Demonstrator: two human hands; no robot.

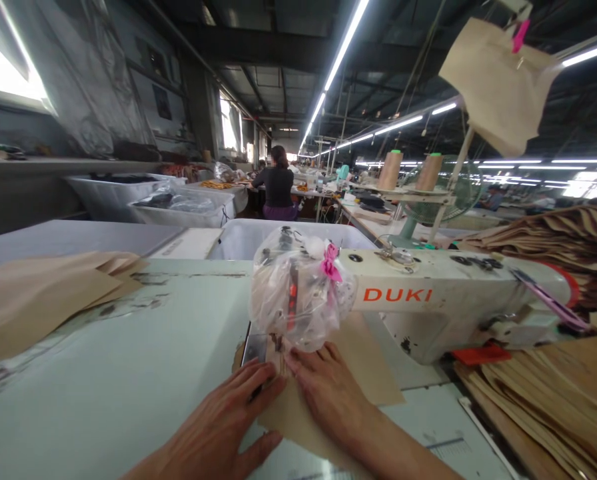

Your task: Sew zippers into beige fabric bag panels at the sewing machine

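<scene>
Strip lights cross a dim workshop whose far end is too small to make out. Clear plastic wraps the sewing machine head, blurring the needle area, which seems to sit just beyond the fingertips. Tan cloth lies under the right hand and the left hand's fingers; both hands are flattened, slightly apart, forearms cut off below. Pale green table is worn in patches.

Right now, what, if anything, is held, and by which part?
No clear grip shows: the left hand and right hand rest on the tan cloth, fingertips near the needle end of the sewing machine; any pinch cannot be told.
</scene>
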